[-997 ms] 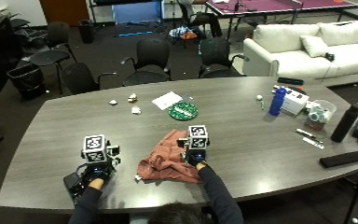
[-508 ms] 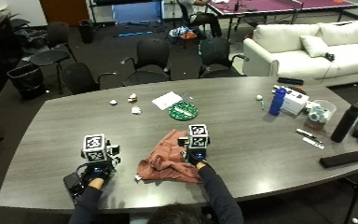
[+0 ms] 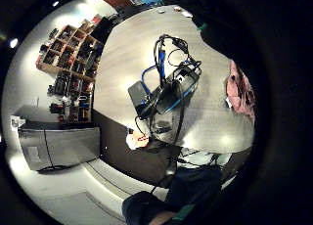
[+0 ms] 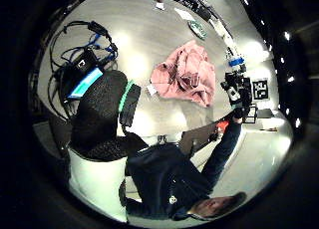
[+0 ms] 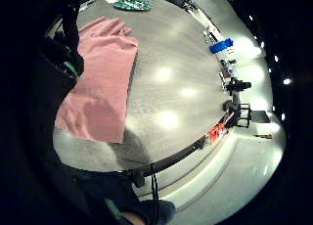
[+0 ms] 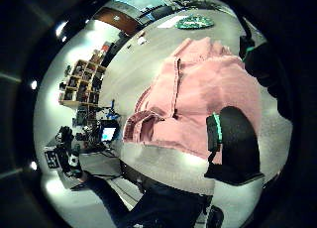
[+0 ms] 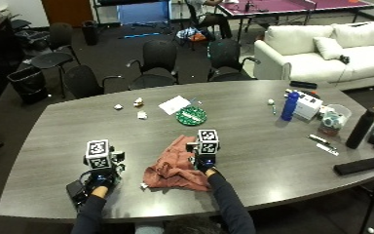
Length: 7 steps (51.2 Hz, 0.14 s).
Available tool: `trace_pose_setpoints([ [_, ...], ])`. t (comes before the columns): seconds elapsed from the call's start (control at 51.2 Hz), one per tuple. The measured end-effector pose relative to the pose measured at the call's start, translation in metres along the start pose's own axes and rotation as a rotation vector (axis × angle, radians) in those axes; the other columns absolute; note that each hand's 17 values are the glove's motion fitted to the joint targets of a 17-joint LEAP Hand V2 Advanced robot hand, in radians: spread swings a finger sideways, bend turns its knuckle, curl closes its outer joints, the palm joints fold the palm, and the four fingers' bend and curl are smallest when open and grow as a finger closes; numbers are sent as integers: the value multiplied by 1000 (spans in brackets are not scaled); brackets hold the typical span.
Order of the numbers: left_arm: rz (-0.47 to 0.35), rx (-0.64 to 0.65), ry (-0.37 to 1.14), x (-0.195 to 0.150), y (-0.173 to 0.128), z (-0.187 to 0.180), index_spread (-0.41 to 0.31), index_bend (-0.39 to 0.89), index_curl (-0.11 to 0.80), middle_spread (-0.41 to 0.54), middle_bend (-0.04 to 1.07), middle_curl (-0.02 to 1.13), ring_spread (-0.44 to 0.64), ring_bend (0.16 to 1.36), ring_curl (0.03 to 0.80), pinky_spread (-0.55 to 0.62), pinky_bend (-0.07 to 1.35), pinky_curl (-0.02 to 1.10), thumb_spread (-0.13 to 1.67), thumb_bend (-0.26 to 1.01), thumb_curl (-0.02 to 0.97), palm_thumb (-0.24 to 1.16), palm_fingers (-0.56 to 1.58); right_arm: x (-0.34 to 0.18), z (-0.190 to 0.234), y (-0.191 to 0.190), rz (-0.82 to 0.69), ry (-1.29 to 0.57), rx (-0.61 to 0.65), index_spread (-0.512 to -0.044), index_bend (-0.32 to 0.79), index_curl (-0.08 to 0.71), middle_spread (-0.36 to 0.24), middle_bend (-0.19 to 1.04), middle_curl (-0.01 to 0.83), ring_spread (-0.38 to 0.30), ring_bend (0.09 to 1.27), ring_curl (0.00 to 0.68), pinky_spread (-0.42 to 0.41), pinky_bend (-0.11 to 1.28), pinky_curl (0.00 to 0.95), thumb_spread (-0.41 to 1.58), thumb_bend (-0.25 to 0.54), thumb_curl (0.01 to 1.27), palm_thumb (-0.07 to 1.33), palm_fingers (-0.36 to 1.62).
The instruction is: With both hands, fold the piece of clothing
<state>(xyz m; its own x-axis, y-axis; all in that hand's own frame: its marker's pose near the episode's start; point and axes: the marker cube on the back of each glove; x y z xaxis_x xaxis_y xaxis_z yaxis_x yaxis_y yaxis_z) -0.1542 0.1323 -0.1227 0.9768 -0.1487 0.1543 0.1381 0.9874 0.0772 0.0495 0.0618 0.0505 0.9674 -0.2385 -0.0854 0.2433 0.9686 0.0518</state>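
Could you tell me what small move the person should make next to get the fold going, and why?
Probably bring the left hand across to the garment. It lies crumpled on the table; only the right hand rests at its edge, while the left sits apart beside it.

the person wears long dark navy sleeves [image 7: 229, 202] on both arms and black gloves on the left hand [image 7: 100, 181] and right hand [image 7: 203, 163], each glove seemingly edged with a thin green band at the wrist, and dark hair shows at the lower edge.
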Motion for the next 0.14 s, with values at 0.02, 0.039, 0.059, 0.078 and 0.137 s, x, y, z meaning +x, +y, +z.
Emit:
trace_pose_setpoints([
  [0.02,0,1,-2,0,0,0,-26,96,169,153,225,392,205,720,303,104,602,380,1148,-20,316,382,239,0,-1,1,5,3,5,-157,102,250,-78,177,405,-159,412,421,-156,441,374,1162,-15,442,903,1047],
  [0.039,-1,2,-5,0,-1,1,-26,96,169,153,224,393,205,720,303,104,601,380,1148,-20,315,382,239,1,-2,1,12,7,5,-157,102,250,-78,177,405,-159,412,421,-156,441,374,1162,-15,442,903,1047],
  [0.059,-3,5,-9,0,-1,1,-26,96,169,153,223,393,205,719,304,104,601,380,1148,-20,315,382,239,1,-2,2,17,9,3,-157,102,250,-78,177,405,-159,412,421,-156,441,374,1162,-15,442,903,1047],
  [0.078,-6,9,-15,-1,-2,1,-26,96,169,153,223,393,205,719,304,104,600,381,1148,-20,315,382,240,1,-2,2,19,10,-1,-157,102,250,-78,177,405,-159,412,421,-156,441,374,1162,-15,442,903,1047],
  [0.137,-15,19,-28,-3,-5,2,-26,95,169,153,221,394,205,717,304,104,599,381,1148,-20,315,382,240,1,-1,1,14,5,-13,-158,102,250,-78,177,405,-159,412,421,-156,441,374,1162,-15,442,903,1047],
])
